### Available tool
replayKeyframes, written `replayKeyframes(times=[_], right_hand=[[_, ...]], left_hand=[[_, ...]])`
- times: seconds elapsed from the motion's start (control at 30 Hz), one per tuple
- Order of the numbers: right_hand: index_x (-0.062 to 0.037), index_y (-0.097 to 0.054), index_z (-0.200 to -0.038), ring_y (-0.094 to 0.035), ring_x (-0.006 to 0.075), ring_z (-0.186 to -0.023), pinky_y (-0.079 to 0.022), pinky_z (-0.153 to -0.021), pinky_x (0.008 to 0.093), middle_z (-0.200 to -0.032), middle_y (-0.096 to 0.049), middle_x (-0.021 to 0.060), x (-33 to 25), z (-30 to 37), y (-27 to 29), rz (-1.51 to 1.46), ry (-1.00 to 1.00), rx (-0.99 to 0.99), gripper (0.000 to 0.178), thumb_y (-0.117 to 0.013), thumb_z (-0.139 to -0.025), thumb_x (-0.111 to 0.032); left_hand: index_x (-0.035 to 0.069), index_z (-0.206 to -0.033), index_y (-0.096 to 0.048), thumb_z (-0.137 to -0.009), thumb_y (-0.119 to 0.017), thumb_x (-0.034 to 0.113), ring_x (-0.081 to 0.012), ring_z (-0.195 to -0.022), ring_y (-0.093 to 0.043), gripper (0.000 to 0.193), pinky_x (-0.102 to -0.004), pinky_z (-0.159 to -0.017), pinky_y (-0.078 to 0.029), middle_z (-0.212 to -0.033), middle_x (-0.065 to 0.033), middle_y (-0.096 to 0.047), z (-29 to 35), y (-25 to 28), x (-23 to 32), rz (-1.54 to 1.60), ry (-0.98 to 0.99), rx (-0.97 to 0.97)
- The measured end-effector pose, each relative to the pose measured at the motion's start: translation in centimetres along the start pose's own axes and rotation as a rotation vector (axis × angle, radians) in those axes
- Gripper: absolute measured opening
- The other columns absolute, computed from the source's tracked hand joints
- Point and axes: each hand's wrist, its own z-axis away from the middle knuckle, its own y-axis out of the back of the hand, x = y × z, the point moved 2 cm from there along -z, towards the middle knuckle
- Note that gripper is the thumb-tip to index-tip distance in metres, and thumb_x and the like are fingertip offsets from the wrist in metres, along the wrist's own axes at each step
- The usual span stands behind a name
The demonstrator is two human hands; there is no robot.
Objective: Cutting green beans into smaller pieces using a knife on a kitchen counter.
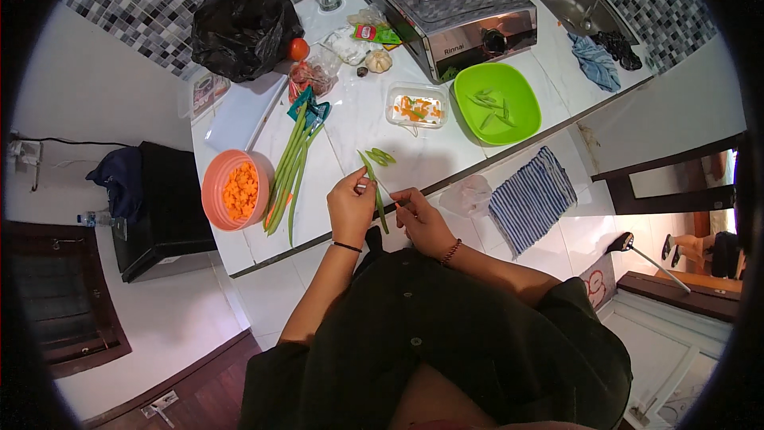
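At the counter's front edge, my left hand (pixel 352 205) pinches a long green bean (pixel 382 213) that slants down past the fingers. My right hand (pixel 424 223) is closed on a small knife (pixel 387 192), its thin blade pointing toward the bean; most of the handle is hidden in the fingers. Several cut bean pieces (pixel 380 157) lie on the counter just beyond my left hand. To the left rests a bundle of long green beans (pixel 290 167). A light green bowl (pixel 524 115) at the right contains several bean pieces.
A salmon-coloured bowl (pixel 210 205) of diced carrot stands at the left edge. A clear tub (pixel 389 113) with orange scraps sits mid-counter. Behind are a gas stove (pixel 477 24), garlic (pixel 378 61), a tomato (pixel 298 49), a black plastic bag (pixel 245 24) and a white cutting board (pixel 239 121).
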Motion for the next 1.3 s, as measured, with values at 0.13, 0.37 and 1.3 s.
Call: replayKeyframes(times=[0.13,0.37,1.3], right_hand=[[-0.0037,-0.048,-0.116,-0.055,0.0134,-0.068,-0.046,-0.065,0.0288,-0.074,-0.056,0.0064,-0.5,0.0,-0.2,0.025,-0.002,0.008,0.023,-0.048,-0.093,-0.008],[-0.0044,-0.048,-0.116,-0.055,0.0136,-0.066,-0.045,-0.063,0.0291,-0.07,-0.055,0.0061,-0.2,-0.1,-0.6,0.035,-0.014,0.008,0.022,-0.047,-0.095,-0.011],[-0.0053,-0.048,-0.114,-0.056,0.0158,-0.064,-0.046,-0.06,0.0307,-0.069,-0.058,0.0095,-0.6,-1.2,-1.0,0.107,-0.004,0.071,0.02,-0.047,-0.095,-0.014]], left_hand=[[-0.002,-0.108,-0.066,-0.079,-0.067,0.007,-0.0087,-0.061,-0.059,0.031,-0.0235,-0.059,-0.049,-0.079,-0.0074,-0.068,-0.1,0.0,-0.4,-0.014,-0.021,-0.001],[-0.003,-0.108,-0.065,-0.079,-0.065,0.007,-0.0074,-0.063,-0.058,0.03,-0.0227,-0.06,-0.048,-0.077,-0.0076,-0.067,-0.1,0.2,-0.1,0.023,0.013,-0.026],[-0.003,-0.11,-0.064,-0.08,-0.065,0.008,-0.0112,-0.066,-0.06,0.033,-0.0253,-0.063,-0.05,-0.085,-0.0122,-0.069,0.1,0.4,0.7,0.068,0.065,-0.069]])
